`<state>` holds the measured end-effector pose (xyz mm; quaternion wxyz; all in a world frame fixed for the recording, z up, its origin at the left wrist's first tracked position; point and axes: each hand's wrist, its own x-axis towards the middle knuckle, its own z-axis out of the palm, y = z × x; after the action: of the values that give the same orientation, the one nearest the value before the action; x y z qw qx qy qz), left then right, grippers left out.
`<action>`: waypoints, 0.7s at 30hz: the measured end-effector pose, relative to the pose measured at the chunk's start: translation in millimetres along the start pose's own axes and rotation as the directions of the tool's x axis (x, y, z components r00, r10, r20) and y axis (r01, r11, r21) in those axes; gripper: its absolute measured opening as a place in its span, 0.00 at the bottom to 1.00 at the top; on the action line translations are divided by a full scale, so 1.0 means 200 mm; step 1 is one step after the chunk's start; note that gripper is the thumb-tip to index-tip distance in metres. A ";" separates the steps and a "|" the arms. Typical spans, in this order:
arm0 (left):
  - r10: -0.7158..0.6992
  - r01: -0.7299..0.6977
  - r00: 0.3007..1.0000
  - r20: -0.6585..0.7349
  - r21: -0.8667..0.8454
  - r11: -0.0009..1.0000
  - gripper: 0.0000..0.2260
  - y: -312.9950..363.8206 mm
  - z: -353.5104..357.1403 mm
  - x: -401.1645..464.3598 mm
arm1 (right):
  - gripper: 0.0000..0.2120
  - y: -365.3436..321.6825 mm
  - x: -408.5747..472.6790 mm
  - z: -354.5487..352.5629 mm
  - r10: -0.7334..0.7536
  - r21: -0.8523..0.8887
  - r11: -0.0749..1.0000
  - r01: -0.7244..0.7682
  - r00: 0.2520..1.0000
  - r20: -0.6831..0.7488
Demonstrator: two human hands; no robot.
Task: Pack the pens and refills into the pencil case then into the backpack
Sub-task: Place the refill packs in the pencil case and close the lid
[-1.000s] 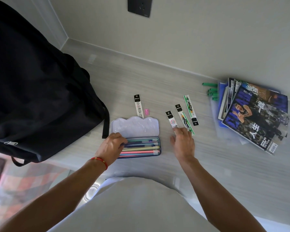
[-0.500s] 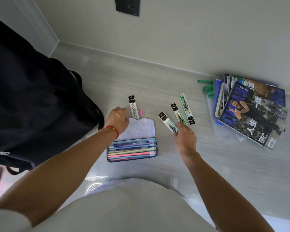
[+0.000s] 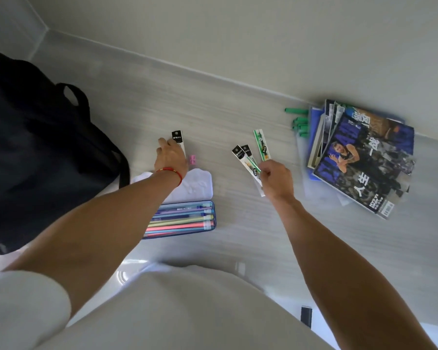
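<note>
A big black backpack (image 3: 36, 152) sits on the left side of the pale table (image 3: 238, 236), close to the wall. On the right side lies a stack of magazines (image 3: 359, 157), well away from the bag. Between them, near the person, is the pencil case (image 3: 182, 219). It is open, with its white lid (image 3: 195, 188) flipped back, and colored pens (image 3: 180, 221) lie side by side in the blue tray. The pens look packed, so the step in hand seems to be picking up the refill packs. The left hand (image 3: 171, 157) reaches past the lid and rests on a white refill pack (image 3: 178, 141) that lies just above the case. The fingers are down on the pack, but it cannot be told if they have pinched it yet. A tiny pink thing (image 3: 192, 159) lies right beside that hand. The right hand (image 3: 276, 178) is closed on two refill packs (image 3: 247, 161), pinching them at their lower ends so their black tops fan out. One more refill pack with green print (image 3: 261, 145) lies on the table just beside them, not held. Next, the person will likely need to get a good hold on the white pack, grab the green one too, and lay all the packs flat in the tray on top of the pens. After that the lid has to close, and the case can go in the backpack.
</note>
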<state>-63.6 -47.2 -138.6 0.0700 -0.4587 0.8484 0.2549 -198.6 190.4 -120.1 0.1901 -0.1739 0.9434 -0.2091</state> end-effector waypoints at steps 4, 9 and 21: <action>-0.086 0.086 0.996 0.015 -0.017 0.996 0.23 0.04 -0.01 0.02 | 0.25 -0.01 0.02 0.01 0.040 -0.130 0.991 -0.043 0.999 -0.020; -0.179 0.179 0.984 -0.020 0.037 0.983 0.23 0.08 -0.03 0.03 | 0.31 -0.02 0.10 0.05 0.098 -0.218 0.972 -0.090 0.995 0.026; 0.059 -0.100 0.987 -0.149 -0.284 0.954 0.11 0.10 -0.11 0.00 | 0.15 -0.06 -0.05 0.14 0.059 -0.121 0.992 -0.046 0.992 0.114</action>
<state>-76.7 -49.3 -113.0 -0.0674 -0.4458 0.8225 0.3468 -174.7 175.4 -136.3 0.2400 -0.1718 0.9455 -0.1374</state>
